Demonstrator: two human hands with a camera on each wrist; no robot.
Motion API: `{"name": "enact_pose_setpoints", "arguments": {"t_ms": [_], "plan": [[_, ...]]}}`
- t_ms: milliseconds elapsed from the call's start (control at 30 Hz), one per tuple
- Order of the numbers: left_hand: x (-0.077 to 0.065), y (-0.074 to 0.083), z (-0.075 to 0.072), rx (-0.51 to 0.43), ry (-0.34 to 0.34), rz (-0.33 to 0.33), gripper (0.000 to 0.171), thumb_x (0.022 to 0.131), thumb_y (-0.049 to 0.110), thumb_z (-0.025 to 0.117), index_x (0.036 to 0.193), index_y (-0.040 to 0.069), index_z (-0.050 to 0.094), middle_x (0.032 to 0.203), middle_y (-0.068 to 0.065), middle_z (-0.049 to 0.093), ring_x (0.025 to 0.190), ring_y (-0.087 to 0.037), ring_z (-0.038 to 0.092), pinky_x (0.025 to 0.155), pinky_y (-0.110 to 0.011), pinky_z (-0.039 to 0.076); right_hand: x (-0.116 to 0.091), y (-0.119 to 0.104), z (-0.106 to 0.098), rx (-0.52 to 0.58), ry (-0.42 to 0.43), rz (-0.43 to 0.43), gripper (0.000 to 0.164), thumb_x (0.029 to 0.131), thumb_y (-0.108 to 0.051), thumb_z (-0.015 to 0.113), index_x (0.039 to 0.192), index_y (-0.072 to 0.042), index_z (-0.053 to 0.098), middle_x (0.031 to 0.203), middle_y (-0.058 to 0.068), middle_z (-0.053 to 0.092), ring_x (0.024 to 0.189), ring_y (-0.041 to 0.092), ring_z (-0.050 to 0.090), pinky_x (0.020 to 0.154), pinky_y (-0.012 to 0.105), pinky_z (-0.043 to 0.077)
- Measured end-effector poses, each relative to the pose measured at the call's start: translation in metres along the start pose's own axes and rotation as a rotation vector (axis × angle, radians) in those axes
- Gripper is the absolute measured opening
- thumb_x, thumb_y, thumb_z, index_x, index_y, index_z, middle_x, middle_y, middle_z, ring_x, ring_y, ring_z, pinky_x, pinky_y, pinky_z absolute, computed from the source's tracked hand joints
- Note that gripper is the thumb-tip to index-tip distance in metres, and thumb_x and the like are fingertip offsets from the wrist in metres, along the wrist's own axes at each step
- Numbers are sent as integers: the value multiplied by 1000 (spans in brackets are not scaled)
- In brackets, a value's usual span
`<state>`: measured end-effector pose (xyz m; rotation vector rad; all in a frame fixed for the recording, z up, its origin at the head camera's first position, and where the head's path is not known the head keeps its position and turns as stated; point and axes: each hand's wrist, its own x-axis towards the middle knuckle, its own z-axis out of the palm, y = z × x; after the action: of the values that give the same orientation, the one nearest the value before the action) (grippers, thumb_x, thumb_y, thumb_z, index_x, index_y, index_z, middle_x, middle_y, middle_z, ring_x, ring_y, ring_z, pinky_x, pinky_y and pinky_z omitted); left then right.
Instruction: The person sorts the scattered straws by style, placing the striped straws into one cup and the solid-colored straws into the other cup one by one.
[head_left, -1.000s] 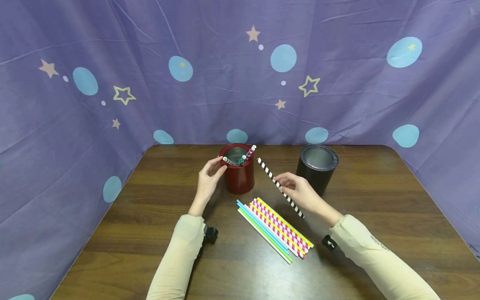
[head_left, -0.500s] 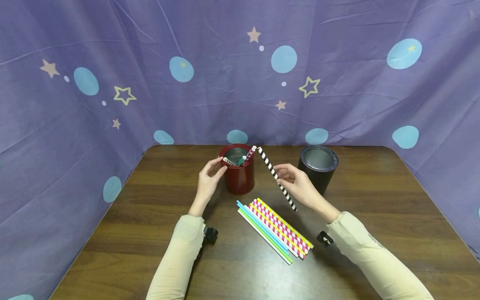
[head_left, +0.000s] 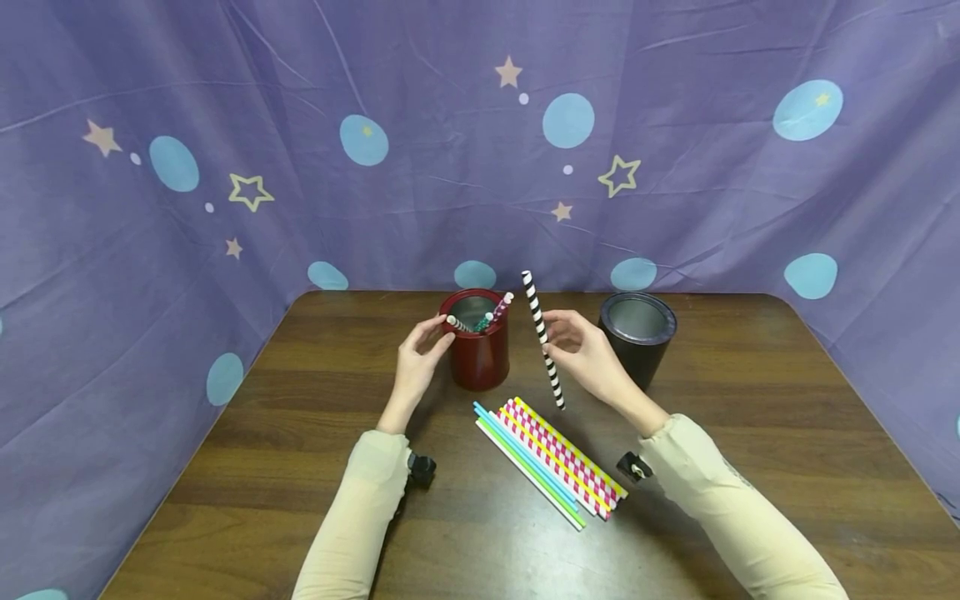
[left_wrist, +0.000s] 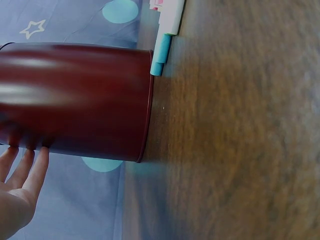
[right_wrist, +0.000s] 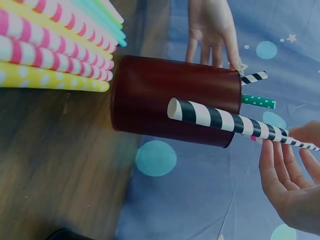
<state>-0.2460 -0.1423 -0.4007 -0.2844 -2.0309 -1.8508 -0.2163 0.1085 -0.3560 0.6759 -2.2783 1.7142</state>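
The black-and-white striped straw (head_left: 536, 308) is standing more upright than a second ago, hovering between the red canister (head_left: 481, 364) and black canister (head_left: 633, 354), the right hand (head_left: 588, 357) pinching it, the left hand (head_left: 417, 367) touching the red canister with extended fingers, and dark marks (head_left: 736, 473) on the right sleeve (head_left: 720, 508) showing unreadably small.
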Motion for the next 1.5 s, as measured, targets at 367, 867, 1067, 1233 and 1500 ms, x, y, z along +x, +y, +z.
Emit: {"name": "enact_pose_setpoints", "arguments": {"t_ms": [367, 867, 1067, 1233, 1500], "plan": [[0, -1, -2, -23, -24, -9, 33, 81, 3, 62, 112, -7, 55, 119, -21, 52, 107, -23, 50, 92, -43, 40, 9, -19, 5, 81, 93, -14, 32, 75, 14, 58, 105, 9, 49, 87, 23, 58, 76, 8, 55, 68, 16, 48], [0, -1, -1, -19, -20, -20, 33, 81, 2, 62, 112, -6, 55, 118, -20, 53, 103, -11, 51, 86, -23, 44, 22, -26, 11, 160, 233, -32, 28, 73, 12, 60, 98, 7, 47, 88, 20, 58, 79, 5, 55, 74, 20, 48], [0, 0, -1, -23, -23, -14, 33, 81, 3, 62, 112, -6, 55, 118, -21, 53, 104, -14, 51, 86, -22, 44, 26, -33, 13, 219, 280, -41, 26, 73, 13, 59, 94, 6, 46, 84, 9, 59, 77, 4, 57, 72, 21, 50], [0, 0, -1, -15, -21, -17, 33, 81, 2, 62, 112, -6, 55, 118, -20, 53, 104, -14, 51, 89, -32, 44, 30, -34, 14, 265, 298, -45, 25, 72, 12, 60, 90, 0, 47, 80, -2, 58, 75, 6, 57, 69, 21, 51], [0, 0, -1, -17, -17, -20, 33, 81, 2, 62, 112, -6, 55, 119, -20, 53, 104, -15, 51, 91, -42, 41, 37, -31, 19, 293, 307, -53, 23, 73, 11, 61, 88, 0, 47, 78, -6, 58, 75, 6, 57, 68, 20, 50]]}}
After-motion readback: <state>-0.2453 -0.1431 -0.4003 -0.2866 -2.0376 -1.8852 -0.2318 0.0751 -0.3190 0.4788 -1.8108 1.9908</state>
